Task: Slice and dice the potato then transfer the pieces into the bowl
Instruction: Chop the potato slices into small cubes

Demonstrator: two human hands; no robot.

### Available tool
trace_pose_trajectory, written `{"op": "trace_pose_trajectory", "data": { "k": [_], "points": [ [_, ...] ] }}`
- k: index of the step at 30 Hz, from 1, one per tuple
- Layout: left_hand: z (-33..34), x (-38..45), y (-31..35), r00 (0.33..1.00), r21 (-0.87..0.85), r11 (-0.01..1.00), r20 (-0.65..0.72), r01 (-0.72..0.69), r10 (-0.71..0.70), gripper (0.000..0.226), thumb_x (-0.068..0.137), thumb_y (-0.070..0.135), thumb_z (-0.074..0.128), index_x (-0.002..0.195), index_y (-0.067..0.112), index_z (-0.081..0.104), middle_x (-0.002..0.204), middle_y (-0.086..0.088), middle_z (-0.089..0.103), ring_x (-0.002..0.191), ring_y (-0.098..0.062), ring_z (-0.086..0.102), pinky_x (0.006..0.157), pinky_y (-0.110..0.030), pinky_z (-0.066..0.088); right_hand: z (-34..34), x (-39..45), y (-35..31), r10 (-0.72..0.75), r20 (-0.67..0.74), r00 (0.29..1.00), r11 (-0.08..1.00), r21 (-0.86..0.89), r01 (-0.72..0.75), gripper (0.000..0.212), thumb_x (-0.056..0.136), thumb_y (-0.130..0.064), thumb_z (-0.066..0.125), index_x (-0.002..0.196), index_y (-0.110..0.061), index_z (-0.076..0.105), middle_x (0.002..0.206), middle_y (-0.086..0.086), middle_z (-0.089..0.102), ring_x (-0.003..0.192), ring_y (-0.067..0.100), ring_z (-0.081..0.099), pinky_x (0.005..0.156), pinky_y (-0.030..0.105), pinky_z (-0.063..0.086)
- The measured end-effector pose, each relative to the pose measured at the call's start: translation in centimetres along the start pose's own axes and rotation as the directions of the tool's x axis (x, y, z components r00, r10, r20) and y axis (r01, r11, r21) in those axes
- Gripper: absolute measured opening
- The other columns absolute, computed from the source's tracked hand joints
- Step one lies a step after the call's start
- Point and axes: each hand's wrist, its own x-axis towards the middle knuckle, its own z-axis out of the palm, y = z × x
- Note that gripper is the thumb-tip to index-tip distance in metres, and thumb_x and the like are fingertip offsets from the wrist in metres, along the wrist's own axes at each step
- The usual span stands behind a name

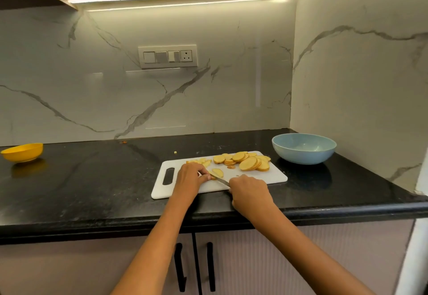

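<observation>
We see right hand clenched on knife at frame center, left hand pinching potato piece on white board, slices piled toward board's upper right, blue bowl right of board, w/ yellow bowl far left.

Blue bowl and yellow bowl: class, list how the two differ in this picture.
The blue bowl looks larger and stands level at the right, beside the cutting board; the yellow bowl looks smaller and sits tilted at the far left, away from the board. Both rest on the black counter; no potato shows in the blue one.
</observation>
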Motion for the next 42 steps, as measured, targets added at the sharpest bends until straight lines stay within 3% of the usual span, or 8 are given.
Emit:
{"op": "trace_pose_trajectory", "data": {
  "k": [8,12,17,20,27,31,37,42],
  "points": [
    [0.2,-0.2,0.2,1.000,0.000,1.000,-0.017,-0.022,0.022,0.004,0.083,0.013,0.068,0.080,0.011,0.070,0.089,-0.002,0.068,0.079,-0.011,0.054,0.070,-0.021,0.036,1.4,2.3,1.4,0.122,-0.043,0.992,0.930,0.353,-0.099,0.023,0.098,-0.024,0.042,0.102,-0.012,0.061,0.094,0.006,0.061,0.084,0.019,0.057,0.067,0.027,0.039],
    [0.3,0.5,0.5,0.999,0.051,0.998,0.002,-0.046,0.046,0.004,0.083,0.011,0.067,0.086,0.011,0.068,0.096,-0.001,0.065,0.088,-0.015,0.056,0.072,-0.021,0.034,1.8,2.3,2.8,0.192,-0.181,0.965,0.824,0.563,-0.058,0.030,0.099,-0.024,0.042,0.120,-0.015,0.062,0.096,0.005,0.067,0.075,0.011,0.052,0.060,0.021,0.037],
    [-0.1,2.9,0.6,0.889,0.083,0.970,0.424,-0.230,0.175,0.037,0.089,0.004,0.056,0.122,0.021,0.056,0.133,0.002,0.051,0.124,-0.016,0.044,0.104,-0.024,0.031,1.5,4.4,3.0,0.235,-0.401,0.885,0.826,0.563,0.036,0.034,0.101,-0.024,0.038,0.129,-0.013,0.053,0.087,0.007,0.068,0.072,0.016,0.060,0.063,0.026,0.047],
    [-0.5,4.0,0.8,0.823,0.145,0.953,0.549,-0.266,0.146,0.037,0.092,0.003,0.052,0.123,0.023,0.058,0.133,0.001,0.052,0.123,-0.019,0.045,0.105,-0.028,0.034,1.6,5.2,3.0,0.212,-0.403,0.891,0.852,0.523,0.034,0.033,0.102,-0.025,0.036,0.128,-0.014,0.052,0.088,0.007,0.068,0.075,0.017,0.061,0.068,0.031,0.051],
    [-0.1,2.9,2.3,0.906,0.254,0.949,0.419,-0.188,0.067,0.031,0.092,0.026,0.056,0.120,0.015,0.062,0.120,-0.010,0.059,0.108,-0.024,0.052,0.087,-0.027,0.037,1.3,4.4,2.6,0.185,-0.371,0.910,0.844,0.534,0.046,0.033,0.101,-0.024,0.040,0.127,-0.014,0.056,0.092,0.008,0.069,0.077,0.018,0.062,0.070,0.030,0.052],
    [0.6,1.8,2.8,0.950,0.377,0.920,0.312,-0.105,-0.019,0.045,0.092,0.039,0.052,0.125,0.009,0.058,0.124,-0.014,0.057,0.115,-0.028,0.051,0.094,-0.033,0.040,1.3,2.7,2.3,0.112,-0.248,0.962,0.923,0.384,-0.009,0.028,0.100,-0.027,0.038,0.116,-0.018,0.060,0.092,0.004,0.067,0.078,0.018,0.060,0.064,0.026,0.044],
    [0.1,0.0,0.3,0.994,-0.055,0.997,0.095,0.059,-0.053,0.048,0.082,0.028,0.069,0.123,0.005,0.059,0.116,-0.011,0.063,0.097,-0.017,0.056,0.082,-0.019,0.040,0.7,-0.2,2.2,0.172,-0.091,0.981,0.954,0.265,-0.143,0.018,0.096,-0.021,0.046,0.105,-0.013,0.059,0.099,0.006,0.062,0.084,0.019,0.061,0.072,0.027,0.045],
    [0.2,0.0,0.3,0.992,-0.118,0.989,0.097,0.094,-0.082,0.050,0.077,0.027,0.074,0.119,0.004,0.062,0.114,-0.010,0.066,0.090,-0.010,0.056,0.079,-0.014,0.040,-0.1,-0.8,1.2,0.172,-0.046,0.984,0.976,0.144,-0.164,0.022,0.095,-0.020,0.048,0.113,-0.011,0.056,0.101,0.006,0.061,0.089,0.019,0.061,0.076,0.027,0.047]
  ]
}}
